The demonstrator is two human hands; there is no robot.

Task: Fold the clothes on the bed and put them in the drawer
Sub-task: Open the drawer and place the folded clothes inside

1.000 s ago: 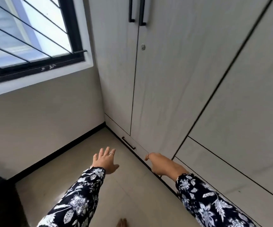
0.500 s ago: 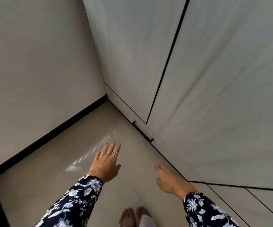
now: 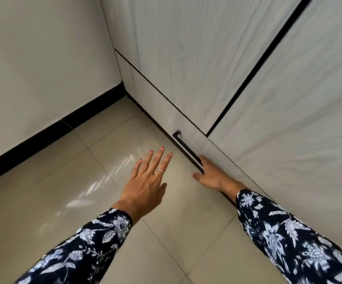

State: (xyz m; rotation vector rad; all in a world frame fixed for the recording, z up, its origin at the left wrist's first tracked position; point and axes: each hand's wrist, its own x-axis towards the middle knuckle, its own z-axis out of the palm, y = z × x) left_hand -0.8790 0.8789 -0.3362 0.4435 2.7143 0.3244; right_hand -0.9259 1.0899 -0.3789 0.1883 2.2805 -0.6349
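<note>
View looks down into a room corner: pale wardrobe (image 3: 217, 64) front on the right, plain wall (image 3: 43, 68) on the left with a black skirting strip (image 3: 49, 132) along its foot, glossy beige floor tiles (image 3: 84, 212) below. The drawer (image 3: 160, 105) sits as the lowest panel of the wardrobe, just above the floor, its front flush with the panels around it, so closed. A slim black bar handle (image 3: 187, 151) runs along the drawer front. Right hand (image 3: 211, 175) is at the near end of that handle: fingers reach in behind the bar, a ring shows on one finger, thumb lies out on the floor side; fingertips are hidden by the bar, so whether they are curled round it or only touching it cannot be told. Left hand (image 3: 147, 181) hangs over the floor tiles, well clear of the drawer, palm down, fingers straight and fanned apart, holding nothing; ring on one finger, nails painted red. Both forearms come in from the bottom edge in dark sleeves (image 3: 96, 242) with a white floral print. No clothes or bed within this view. Window light shows as pale streaks on the tiles just left of the left hand
</note>
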